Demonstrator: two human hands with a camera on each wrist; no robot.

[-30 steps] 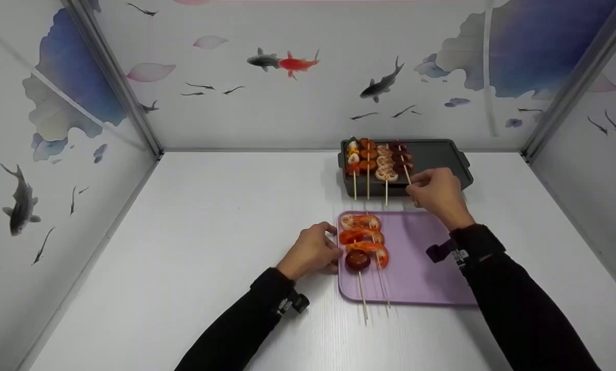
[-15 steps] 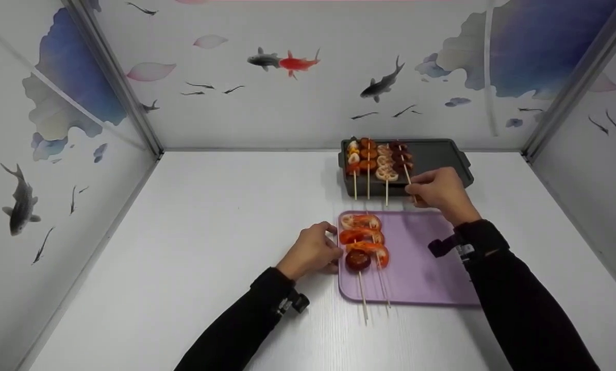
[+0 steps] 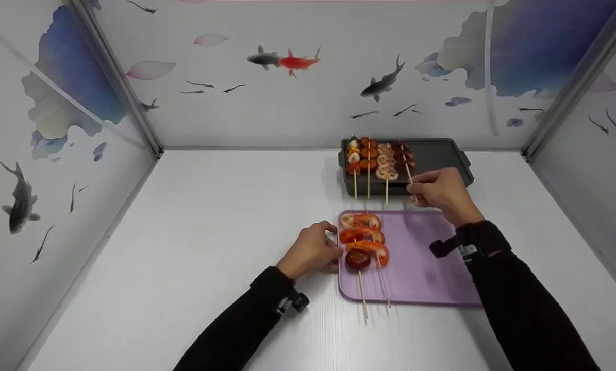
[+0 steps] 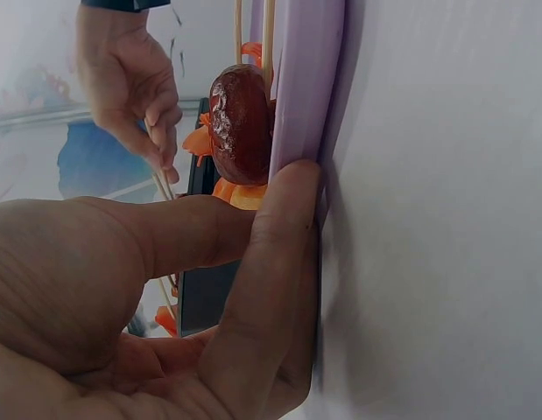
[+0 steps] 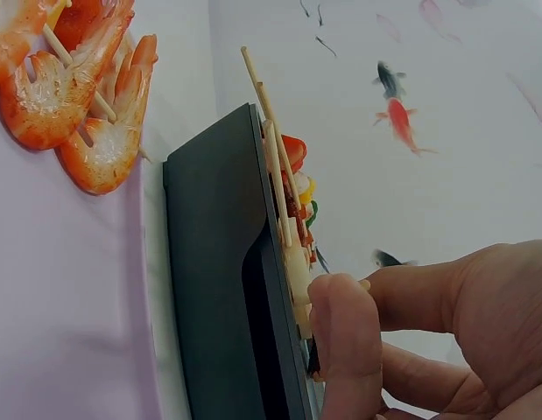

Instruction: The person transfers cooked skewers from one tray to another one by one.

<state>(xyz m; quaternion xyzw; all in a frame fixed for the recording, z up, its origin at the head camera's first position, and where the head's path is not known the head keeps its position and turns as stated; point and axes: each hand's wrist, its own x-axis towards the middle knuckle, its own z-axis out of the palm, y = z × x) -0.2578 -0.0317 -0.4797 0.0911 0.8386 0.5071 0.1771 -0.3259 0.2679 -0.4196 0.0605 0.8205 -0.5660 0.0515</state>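
Note:
My right hand (image 3: 442, 195) pinches the bare end of a wooden skewer (image 3: 408, 172) threaded with dark brown-red pieces, which lie on the dark grey grill plate (image 3: 436, 154). In the right wrist view the thumb and a finger (image 5: 345, 324) meet beside the plate's edge. My left hand (image 3: 310, 251) holds the left edge of the purple tray (image 3: 421, 257), its fingertips at the rim in the left wrist view. On that tray lie a shrimp skewer (image 3: 367, 247) and a skewer whose front piece is a round, glossy brown mushroom cap (image 3: 358, 260).
Left of the held skewer, the grill plate carries a lotus-root skewer (image 3: 386, 167), one with orange-brown slices (image 3: 368, 154) and a mixed vegetable skewer (image 3: 353, 157). Their sticks overhang its front edge. White panels (image 3: 308, 103) with painted fish enclose the white table (image 3: 210, 232).
My right hand and wrist have shifted slightly to the right, still pinching the skewer end. The left hand and the tray stay in place.

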